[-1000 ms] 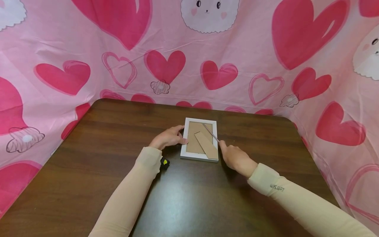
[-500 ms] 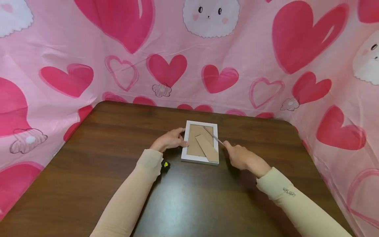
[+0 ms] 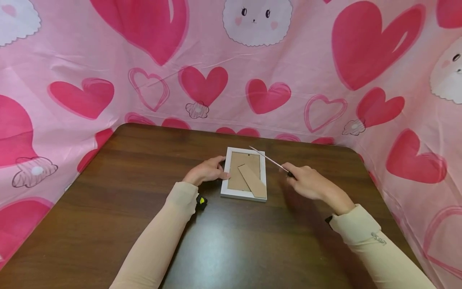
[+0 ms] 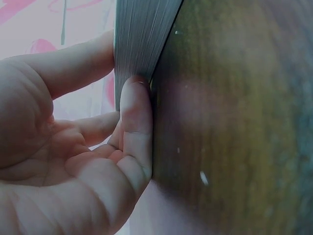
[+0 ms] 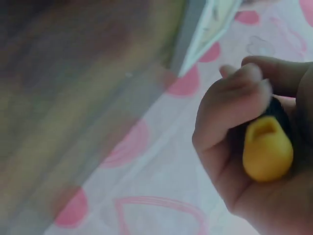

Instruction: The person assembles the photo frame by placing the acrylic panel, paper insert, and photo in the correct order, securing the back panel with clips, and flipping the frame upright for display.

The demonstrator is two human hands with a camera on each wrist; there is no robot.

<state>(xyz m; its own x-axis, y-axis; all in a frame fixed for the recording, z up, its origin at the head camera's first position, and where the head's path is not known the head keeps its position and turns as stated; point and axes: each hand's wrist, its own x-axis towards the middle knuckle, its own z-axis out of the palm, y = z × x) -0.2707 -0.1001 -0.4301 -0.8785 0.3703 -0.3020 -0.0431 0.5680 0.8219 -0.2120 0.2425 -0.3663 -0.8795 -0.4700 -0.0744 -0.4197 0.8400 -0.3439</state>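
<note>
Fingers of the right hand [image 3: 304,180] are wrapped round a screwdriver [image 3: 271,161], those of the left hand [image 3: 207,169] pinch the picture frame [image 3: 249,174] just beside them, and a slipping tip could, I'd say, gouge its backing [image 3: 235,177].

Picture frame [image 3: 236,176] on the surface [image 3: 151,168], cloth [image 3: 238,56] behind
Left hand [image 3: 207,170] at the frame's left edge; right hand [image 3: 311,182] to its right, screwdriver [image 3: 270,161] over the far right corner.
</note>
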